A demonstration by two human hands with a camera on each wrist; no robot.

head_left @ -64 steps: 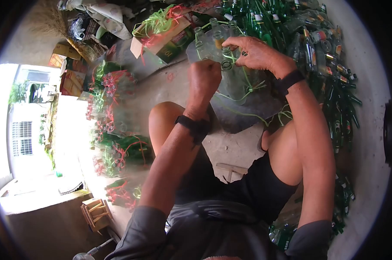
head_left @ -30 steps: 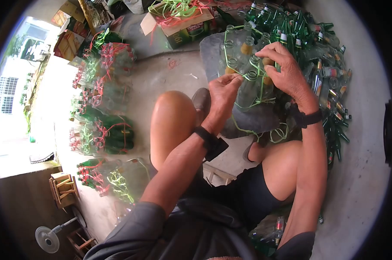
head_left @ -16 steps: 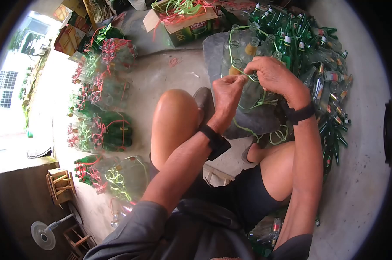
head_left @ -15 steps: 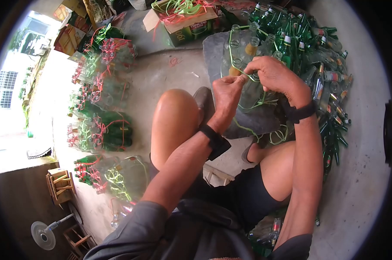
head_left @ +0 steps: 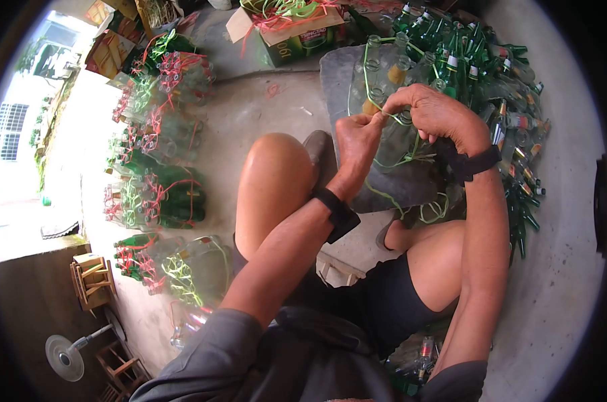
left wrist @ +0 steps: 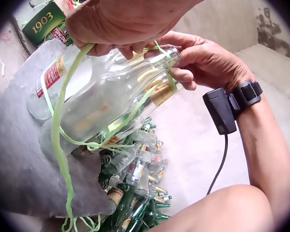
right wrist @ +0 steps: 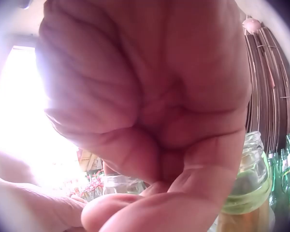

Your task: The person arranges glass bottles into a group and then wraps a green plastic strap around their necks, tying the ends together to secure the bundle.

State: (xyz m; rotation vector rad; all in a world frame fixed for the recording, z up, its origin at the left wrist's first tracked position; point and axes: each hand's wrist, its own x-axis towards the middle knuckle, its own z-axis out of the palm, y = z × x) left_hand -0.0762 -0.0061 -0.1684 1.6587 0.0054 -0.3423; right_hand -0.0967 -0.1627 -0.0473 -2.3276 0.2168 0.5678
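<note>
A bundle of clear glass bottles [left wrist: 92, 108] stands on a dark grey slab [head_left: 335, 77], with green plastic twine [left wrist: 61, 145] looped round the necks and bodies. My left hand [head_left: 358, 144] pinches the twine beside a near bottle neck; a loose length hangs from its fingers in the left wrist view. My right hand [head_left: 444, 119] meets it there, index finger and thumb pinching the twine and the other fingers curled. In the right wrist view, the curled palm hides most of that grip. A knot [left wrist: 93, 145] with frayed ends shows low on the bundle.
Green and clear bottles [head_left: 467, 50] lie piled along the right wall. At the left stand rows of bundled bottles [head_left: 176, 194] tied with red and green twine. A carton [head_left: 303, 41] of loose twine is at the back. A fan [head_left: 65, 357] and stools [head_left: 92, 278] stand lower left.
The head view has swung, shifting the scene. My right hand has come from above the bottle necks down to the left hand at the twine; both have stayed together there since.
</note>
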